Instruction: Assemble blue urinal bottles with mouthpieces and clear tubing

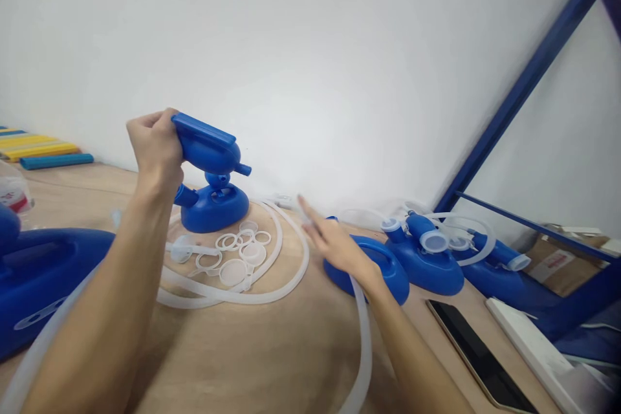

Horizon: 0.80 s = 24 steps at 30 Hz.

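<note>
My left hand (156,147), raised above the table on the left, is closed round one end of a blue plastic part with a small spout (209,150). Behind and below it a blue plastic bottle with a handle (214,212) rests on the table. My right hand (334,242) is in front of the wall with its fingers stretched out, slightly blurred, and I see nothing in it. Just beyond its wrist lies another blue bottle (388,272), partly hidden. A clear plastic tube (361,343) runs down beside the right forearm.
Translucent caps and rings (233,272) lie inside a coiled tube (286,294). Blue bottles with hoses (427,268) stand at the right, near a phone (475,352) and a white box (528,349). A large blue bottle (63,265) and yellow strips (41,147) are at left.
</note>
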Available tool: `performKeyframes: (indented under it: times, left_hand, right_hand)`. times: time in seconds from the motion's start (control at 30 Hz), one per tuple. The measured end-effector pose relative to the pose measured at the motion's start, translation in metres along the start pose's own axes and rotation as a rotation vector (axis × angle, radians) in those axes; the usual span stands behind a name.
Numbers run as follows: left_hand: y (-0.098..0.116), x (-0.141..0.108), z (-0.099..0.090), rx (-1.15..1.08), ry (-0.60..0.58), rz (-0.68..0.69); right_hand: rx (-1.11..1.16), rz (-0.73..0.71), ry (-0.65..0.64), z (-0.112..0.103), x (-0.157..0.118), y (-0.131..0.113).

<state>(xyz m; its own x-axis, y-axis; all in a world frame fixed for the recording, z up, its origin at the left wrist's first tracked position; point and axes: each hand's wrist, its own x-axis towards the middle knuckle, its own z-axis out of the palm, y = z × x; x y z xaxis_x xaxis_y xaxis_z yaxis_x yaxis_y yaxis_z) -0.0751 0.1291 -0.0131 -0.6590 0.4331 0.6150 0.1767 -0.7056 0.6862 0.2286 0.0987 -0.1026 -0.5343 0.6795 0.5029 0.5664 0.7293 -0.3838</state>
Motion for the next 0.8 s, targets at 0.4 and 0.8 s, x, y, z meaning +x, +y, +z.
performKeyframes:
  times: [0.4,0.8]
  left_hand:
    - [0.05,-0.041,0.01,0.037,-0.414,0.194]
    - [0.038,-0.04,0.013,0.088,-0.442,0.229]
  right_hand:
    - [0.266,-0.078,0.045,-0.01,0.011,0.01]
    - [-0.252,-0.124,-0.774,-0.02,-0.075,-0.074]
